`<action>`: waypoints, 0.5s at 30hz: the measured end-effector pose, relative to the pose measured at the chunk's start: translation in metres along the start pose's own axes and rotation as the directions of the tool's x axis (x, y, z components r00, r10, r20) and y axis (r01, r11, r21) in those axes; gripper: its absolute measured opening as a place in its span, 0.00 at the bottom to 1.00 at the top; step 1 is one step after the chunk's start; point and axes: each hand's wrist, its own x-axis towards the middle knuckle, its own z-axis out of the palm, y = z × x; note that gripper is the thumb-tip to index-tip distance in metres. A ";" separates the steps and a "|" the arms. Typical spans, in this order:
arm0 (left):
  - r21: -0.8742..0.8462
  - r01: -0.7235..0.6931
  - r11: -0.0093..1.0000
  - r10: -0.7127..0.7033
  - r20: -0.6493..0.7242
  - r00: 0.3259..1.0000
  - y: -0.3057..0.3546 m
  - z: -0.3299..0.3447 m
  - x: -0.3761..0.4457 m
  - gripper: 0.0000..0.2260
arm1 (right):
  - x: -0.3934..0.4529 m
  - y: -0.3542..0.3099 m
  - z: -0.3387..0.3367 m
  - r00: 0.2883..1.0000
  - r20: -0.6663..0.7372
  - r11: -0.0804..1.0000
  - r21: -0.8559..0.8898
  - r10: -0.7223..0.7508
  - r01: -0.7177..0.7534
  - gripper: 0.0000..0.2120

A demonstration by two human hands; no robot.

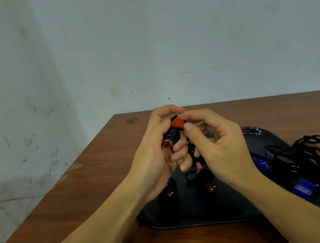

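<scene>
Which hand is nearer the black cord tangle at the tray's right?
Right. The right hand sits left of the black cord tangle, not touching it. The left hand is farther left, beyond the right hand; both hold the orange and black piece.

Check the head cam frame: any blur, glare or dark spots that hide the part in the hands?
Head view: light is soft and dim, no hard shadows; the orange part pinched by the left hand and right hand is fairly sharp, with a small glint on its red cap; the black tray swallows the dark pieces on it; the blue pieces at the right are smeared.
</scene>
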 end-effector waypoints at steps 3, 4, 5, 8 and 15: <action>0.000 -0.002 1.000 0.002 -0.003 1.000 -0.001 0.000 0.000 0.11 | -0.001 -0.005 0.002 1.000 0.000 0.999 0.042 -0.007 0.007 0.11; -0.002 -0.003 1.000 0.003 -0.003 1.000 -0.001 0.000 0.000 0.11 | -0.002 -0.006 0.002 1.000 0.003 0.998 0.067 0.011 -0.011 0.11; -0.005 -0.002 1.000 0.002 -0.001 1.000 -0.001 -0.001 0.000 0.11 | -0.002 -0.006 0.003 0.999 0.008 0.995 0.092 0.034 -0.034 0.11; -0.022 0.002 1.000 -0.002 0.005 1.000 -0.002 -0.002 0.000 0.12 | -0.002 -0.006 0.002 0.997 0.026 0.993 0.091 0.067 -0.069 0.10; -0.104 0.032 0.994 -0.027 0.044 0.999 0.002 0.000 -0.001 0.11 | -0.002 -0.005 0.007 0.979 0.151 0.966 0.198 0.136 -0.164 0.08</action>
